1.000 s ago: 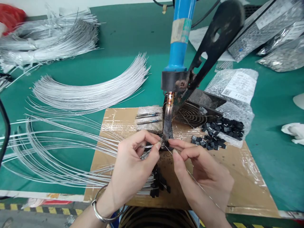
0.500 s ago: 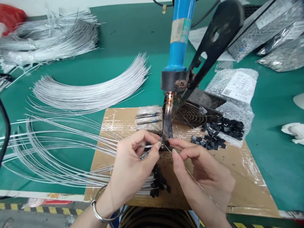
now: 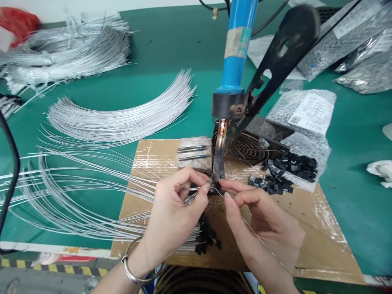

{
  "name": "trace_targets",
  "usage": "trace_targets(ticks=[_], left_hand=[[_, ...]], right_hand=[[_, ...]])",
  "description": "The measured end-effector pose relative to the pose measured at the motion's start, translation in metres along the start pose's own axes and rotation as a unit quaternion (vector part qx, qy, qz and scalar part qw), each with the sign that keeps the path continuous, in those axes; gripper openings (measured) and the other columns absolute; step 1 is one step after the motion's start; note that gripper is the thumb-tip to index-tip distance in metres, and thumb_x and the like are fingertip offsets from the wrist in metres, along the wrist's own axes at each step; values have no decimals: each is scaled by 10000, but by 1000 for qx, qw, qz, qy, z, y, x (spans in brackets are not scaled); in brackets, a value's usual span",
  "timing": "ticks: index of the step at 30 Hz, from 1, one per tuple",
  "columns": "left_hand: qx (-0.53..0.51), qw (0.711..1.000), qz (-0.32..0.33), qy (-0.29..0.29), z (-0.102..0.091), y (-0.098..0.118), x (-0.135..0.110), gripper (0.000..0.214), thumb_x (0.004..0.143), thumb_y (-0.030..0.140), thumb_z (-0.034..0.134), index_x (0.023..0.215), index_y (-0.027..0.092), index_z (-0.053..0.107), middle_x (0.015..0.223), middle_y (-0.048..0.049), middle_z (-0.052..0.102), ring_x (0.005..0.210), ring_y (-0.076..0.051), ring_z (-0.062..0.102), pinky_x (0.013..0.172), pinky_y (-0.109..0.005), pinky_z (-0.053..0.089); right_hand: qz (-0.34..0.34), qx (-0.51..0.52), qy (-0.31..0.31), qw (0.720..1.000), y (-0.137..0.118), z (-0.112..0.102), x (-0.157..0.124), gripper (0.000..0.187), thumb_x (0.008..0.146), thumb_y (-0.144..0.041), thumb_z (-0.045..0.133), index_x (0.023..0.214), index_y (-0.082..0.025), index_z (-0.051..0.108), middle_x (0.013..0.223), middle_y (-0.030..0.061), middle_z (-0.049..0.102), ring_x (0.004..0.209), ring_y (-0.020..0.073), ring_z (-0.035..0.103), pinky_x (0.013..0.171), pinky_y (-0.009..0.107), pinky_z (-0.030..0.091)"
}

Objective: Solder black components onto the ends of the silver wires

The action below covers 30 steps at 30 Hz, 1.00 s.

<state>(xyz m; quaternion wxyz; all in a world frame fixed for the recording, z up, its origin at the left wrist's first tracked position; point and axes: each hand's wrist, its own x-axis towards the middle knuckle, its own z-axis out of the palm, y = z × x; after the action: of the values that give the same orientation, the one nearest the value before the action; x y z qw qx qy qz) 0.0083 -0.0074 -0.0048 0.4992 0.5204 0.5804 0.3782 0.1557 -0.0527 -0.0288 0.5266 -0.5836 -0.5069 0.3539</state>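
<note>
- Just left of the soldering iron's (image 3: 234, 73) tip, my left hand (image 3: 177, 208) pinches a small piece (image 3: 212, 188), mostly hidden.
- Right of it, my right hand (image 3: 266, 222) clamps a thin wire (image 3: 219, 192) reaching towards the tip.

Blocked from above by soldering iron (image 3: 237, 61) and black bracket (image 3: 272, 69). Obstructed at left by loose wires (image 3: 92, 191), at right by small black parts (image 3: 281, 169). Passable over cardboard (image 3: 321, 237) outboard of right hand (image 3: 266, 222) and across green mat (image 3: 171, 47) behind wire bundle (image 3: 122, 122).
</note>
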Motion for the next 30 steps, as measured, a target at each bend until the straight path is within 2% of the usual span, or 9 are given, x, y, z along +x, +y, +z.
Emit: trace_targets(ticks=[8,23,26,30], left_hand=[[-2,1000,18,-2,1,2,-1,141,863,90,697,759,185,686,867,-21,774,818,-144,737,725,-203,565],[6,999,33,6,0,3,-2,158,857,76,688,743,185,680,850,-23,770,793,-135,735,702,-190,569],[10,999,34,7,0,3,-2,162,857,75,684,735,182,675,853,-26,770,774,-128,727,675,-182,558],[16,999,36,9,-1,3,-5,161,864,77,686,740,180,678,843,-20,761,772,-122,719,665,-173,546]], right_hand=[[-8,0,7,1000,0,1,-1,156,906,-139,723,805,-234,652,1098,63,801,1027,217,779,892,325,604],[-21,9,20,1000,2,4,-2,146,899,-132,729,816,-241,677,1079,65,800,1012,222,779,889,334,617],[-32,14,40,999,3,5,-3,142,900,-144,731,808,-238,678,1053,64,801,992,222,780,887,340,619],[-39,2,30,999,2,5,-3,147,905,-138,725,809,-237,674,1060,75,807,977,233,785,863,354,626]])
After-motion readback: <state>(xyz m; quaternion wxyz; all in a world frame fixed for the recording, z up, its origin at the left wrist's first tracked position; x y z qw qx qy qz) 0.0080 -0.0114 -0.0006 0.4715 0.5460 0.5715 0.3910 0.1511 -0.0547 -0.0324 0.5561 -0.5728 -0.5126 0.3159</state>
